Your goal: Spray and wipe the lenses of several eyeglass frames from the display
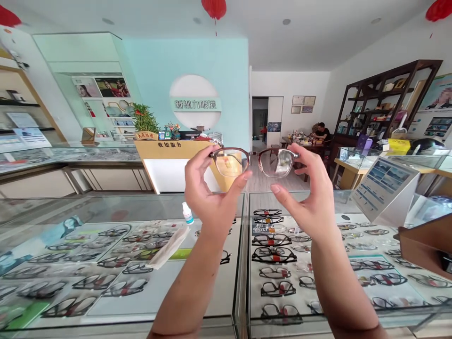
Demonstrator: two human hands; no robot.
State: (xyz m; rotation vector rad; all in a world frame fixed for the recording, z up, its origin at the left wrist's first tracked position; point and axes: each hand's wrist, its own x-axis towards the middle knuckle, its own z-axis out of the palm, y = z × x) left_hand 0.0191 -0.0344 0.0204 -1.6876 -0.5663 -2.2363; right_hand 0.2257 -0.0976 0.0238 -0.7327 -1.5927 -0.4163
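A pair of eyeglasses [253, 153] with a dark brownish upper frame and clear lenses is held up level above the glass counter. At its left end my left hand [215, 188] is closed on the frame, fingers at the hinge and thumb below the left lens. My right hand [310, 188] grips the right end by the hinge, its thumb under the right lens. Beneath my hands, on the counter top, stand a small white bottle with a blue band [188, 214] and, beside it, a folded pale cloth [168, 248].
Glass display cases [242, 263] full of spectacle frames [274, 255] span the front. A slanted sign stand [384, 186] and a brown box [427, 245] are at the right. Farther back are a cashier desk [169, 162] and a seated person [322, 134] at a table.
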